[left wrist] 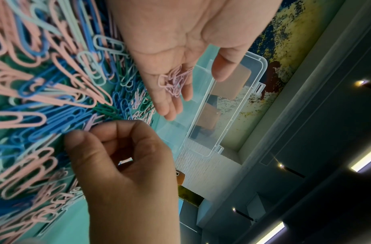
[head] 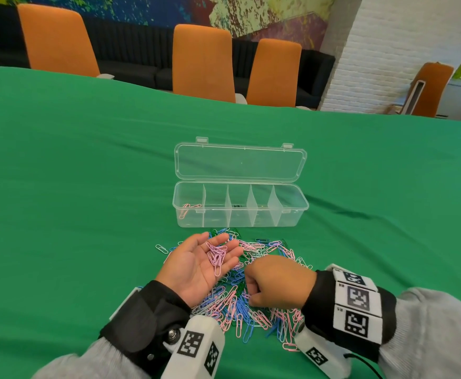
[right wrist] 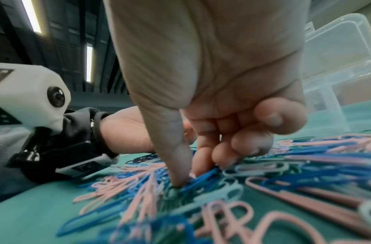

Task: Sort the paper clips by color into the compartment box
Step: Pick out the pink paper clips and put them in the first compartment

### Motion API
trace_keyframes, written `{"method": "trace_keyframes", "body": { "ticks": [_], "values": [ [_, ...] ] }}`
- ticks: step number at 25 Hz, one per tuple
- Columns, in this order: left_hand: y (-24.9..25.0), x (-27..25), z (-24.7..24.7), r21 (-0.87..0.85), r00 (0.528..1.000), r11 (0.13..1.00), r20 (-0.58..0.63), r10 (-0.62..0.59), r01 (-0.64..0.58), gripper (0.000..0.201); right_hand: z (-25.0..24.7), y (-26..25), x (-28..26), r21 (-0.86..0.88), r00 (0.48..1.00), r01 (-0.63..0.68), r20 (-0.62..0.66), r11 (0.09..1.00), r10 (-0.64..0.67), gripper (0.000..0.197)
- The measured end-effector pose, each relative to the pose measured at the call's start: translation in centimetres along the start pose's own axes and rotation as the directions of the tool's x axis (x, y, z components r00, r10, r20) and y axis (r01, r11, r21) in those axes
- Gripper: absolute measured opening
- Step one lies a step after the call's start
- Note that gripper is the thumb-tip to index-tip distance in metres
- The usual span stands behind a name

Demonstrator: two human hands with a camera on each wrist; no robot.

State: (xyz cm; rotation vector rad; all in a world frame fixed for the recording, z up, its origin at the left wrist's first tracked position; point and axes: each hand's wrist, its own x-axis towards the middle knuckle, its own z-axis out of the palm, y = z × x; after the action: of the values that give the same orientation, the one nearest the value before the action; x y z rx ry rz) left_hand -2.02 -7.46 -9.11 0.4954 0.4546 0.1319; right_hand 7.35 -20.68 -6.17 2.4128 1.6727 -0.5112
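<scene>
Green cloth covered the worktop, with orange chairs and a painted wall behind it. Near the middle stood the clear compartment box, its lid laid open on the far side. Only the head view showed inside the box: a few pink clips lay in its leftmost compartment, while what the others held could not be made out. Just in front of the box spread the loose pile of paper clips, pink, blue, pale blue and green mixed together.

Between the box and the near part of the pile, the left hand was held palm up with fingers relaxed, its grip open, cradling a small bunch of pink clips; the left wrist view confirmed them resting across the fingers. The right hand hung over the pile in front of the box, knuckles up. Only the right wrist view showed its thumb and forefinger pushed down among blue and pink clips, the other fingers curled; whether that grip had closed on any clip I cannot tell.
</scene>
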Motion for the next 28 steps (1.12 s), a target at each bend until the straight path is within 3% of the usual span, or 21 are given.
{"method": "trace_keyframes", "body": {
  "ticks": [3,6,9,12,14,16,19,24,28],
  "values": [
    [0.0,0.1,-0.1,0.004,1.000,1.000,0.001,-0.003,0.002,0.037,0.3,0.5,0.4,-0.020,0.999,-0.033,-0.006,0.999,0.033,0.014],
    [-0.1,0.1,0.0,0.004,1.000,1.000,0.001,-0.009,0.009,0.036,-0.3,1.5,-0.1,0.103,0.996,-0.078,-0.034,0.992,0.082,0.026],
    [-0.3,0.0,0.1,0.020,1.000,1.000,0.004,-0.021,0.021,0.037,-2.4,1.7,-0.8,0.248,0.984,-0.047,-0.153,0.968,0.087,0.014],
    [-0.5,-0.2,0.4,0.025,0.999,0.999,0.001,-0.034,0.034,0.039,-4.2,1.4,-0.8,0.402,0.955,0.028,-0.282,0.915,0.095,0.016],
    [-0.4,-0.2,0.3,-0.003,1.000,1.000,-0.006,-0.020,0.020,0.042,-4.3,1.6,-0.8,0.349,0.963,0.015,-0.259,0.937,0.081,0.013],
    [-0.3,-0.1,0.2,-0.029,1.000,1.000,-0.022,0.007,-0.008,0.044,-3.6,2.0,-1.1,0.251,0.991,0.005,-0.134,0.968,0.029,0.006],
    [-0.3,0.1,0.0,-0.048,0.999,0.999,-0.037,0.021,-0.023,0.045,-2.2,2.0,-1.1,0.218,0.994,0.085,0.055,0.972,-0.099,0.021],
    [-0.2,0.1,-0.1,-0.032,0.999,0.999,-0.041,0.006,-0.007,0.044,-1.2,2.9,0.1,0.092,0.998,0.036,-0.062,0.995,-0.030,0.029],
    [-0.2,0.2,-0.2,-0.013,0.999,1.000,-0.043,0.006,-0.007,0.044,-1.1,3.1,0.2,0.118,0.994,0.062,-0.095,0.991,-0.051,0.030]
  ]
}}
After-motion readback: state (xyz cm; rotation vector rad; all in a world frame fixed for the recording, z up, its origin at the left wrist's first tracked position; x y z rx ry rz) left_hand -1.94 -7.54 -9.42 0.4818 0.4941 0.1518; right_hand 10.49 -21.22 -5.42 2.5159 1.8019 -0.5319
